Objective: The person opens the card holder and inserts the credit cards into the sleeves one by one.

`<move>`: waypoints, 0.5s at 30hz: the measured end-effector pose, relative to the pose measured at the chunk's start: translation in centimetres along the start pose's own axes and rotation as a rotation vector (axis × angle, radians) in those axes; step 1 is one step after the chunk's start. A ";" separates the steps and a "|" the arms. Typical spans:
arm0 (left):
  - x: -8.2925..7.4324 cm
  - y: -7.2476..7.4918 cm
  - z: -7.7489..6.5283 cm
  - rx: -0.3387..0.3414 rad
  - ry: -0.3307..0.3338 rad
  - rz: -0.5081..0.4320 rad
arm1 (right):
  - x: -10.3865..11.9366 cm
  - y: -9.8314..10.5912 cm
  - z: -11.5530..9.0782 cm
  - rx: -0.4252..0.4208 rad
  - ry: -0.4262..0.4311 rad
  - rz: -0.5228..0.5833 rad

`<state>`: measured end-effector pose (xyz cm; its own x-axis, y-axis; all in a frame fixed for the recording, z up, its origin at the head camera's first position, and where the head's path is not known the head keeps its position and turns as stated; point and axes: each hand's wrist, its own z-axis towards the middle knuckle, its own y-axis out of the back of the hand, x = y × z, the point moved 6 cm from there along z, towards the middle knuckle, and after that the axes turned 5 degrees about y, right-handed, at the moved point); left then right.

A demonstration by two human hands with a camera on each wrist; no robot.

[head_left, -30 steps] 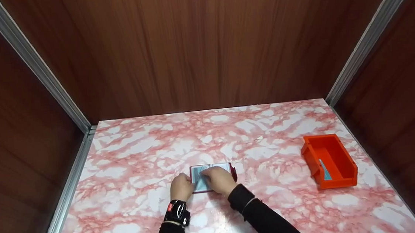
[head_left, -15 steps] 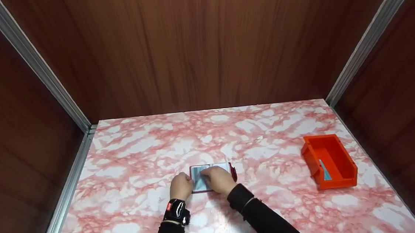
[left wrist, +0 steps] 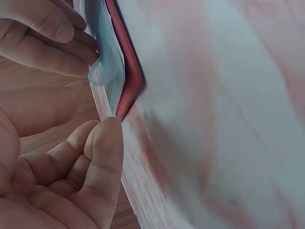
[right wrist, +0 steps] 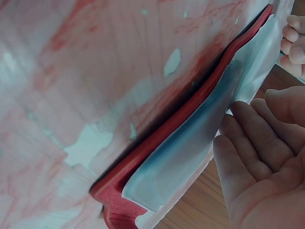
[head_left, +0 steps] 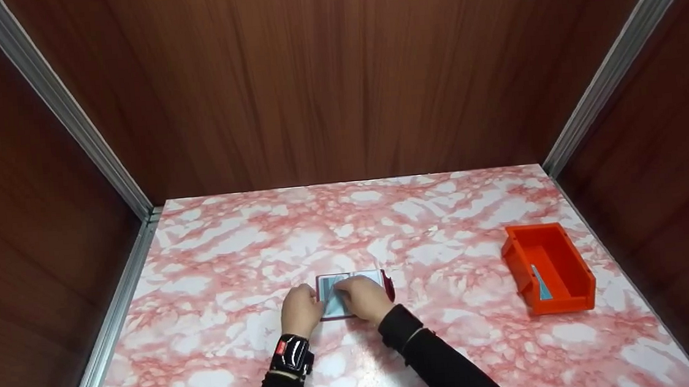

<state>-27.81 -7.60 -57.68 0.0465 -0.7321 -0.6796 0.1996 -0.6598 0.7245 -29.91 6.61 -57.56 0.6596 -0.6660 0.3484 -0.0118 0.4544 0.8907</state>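
A red card holder with clear plastic sleeves lies spread on the table. My left hand is at its left edge, fingers curled, and a fingertip meets the corner in the left wrist view. Over the holder's middle, my right hand pinches a clear sleeve, which is lifted a little from the page. The right wrist view shows the bluish sleeves standing off the red cover, with the right fingers at their edge. The exact contact of both thumbs is partly hidden.
An orange bin stands on the right of the pink-and-white marbled table, with a thin blue-green piece inside. Brown wood-look panels close off the back and sides. A red flap sticks out right of the holder.
My left hand shifts very slightly at the holder's left edge. The right hand, the holder and the orange bin stay practically where they were.
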 end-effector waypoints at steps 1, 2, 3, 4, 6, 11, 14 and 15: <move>-0.1 -0.1 -0.1 0.014 0.000 0.003 | 0.0 0.0 0.0 0.001 -0.001 0.003; -0.2 -0.3 -0.2 0.028 0.002 0.005 | 0.0 0.0 0.0 0.001 -0.003 0.006; -0.2 -0.5 -0.3 0.040 0.003 0.009 | -0.1 0.0 0.0 0.003 -0.007 0.010; -0.3 -0.6 -0.3 0.044 0.002 0.012 | -0.1 0.0 -0.1 0.004 -0.012 0.012; -0.3 -0.8 -0.4 0.048 0.000 0.013 | -0.1 -0.1 -0.1 0.005 -0.017 0.013; -0.2 -1.3 -0.3 0.038 -0.002 0.027 | -0.3 -0.1 -0.1 0.012 -0.039 0.022; -0.1 -1.5 -0.2 0.025 -0.013 0.034 | -0.2 0.0 -0.1 0.010 -0.035 0.026; -0.1 -1.5 -0.2 0.018 -0.017 0.033 | -0.2 0.0 -0.1 0.007 -0.029 0.026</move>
<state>-27.96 -6.49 -58.72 0.0362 -0.7566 -0.6529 0.1803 -0.6377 0.7489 -29.98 6.79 -57.65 0.6372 -0.6706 0.3798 -0.0337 0.4680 0.8831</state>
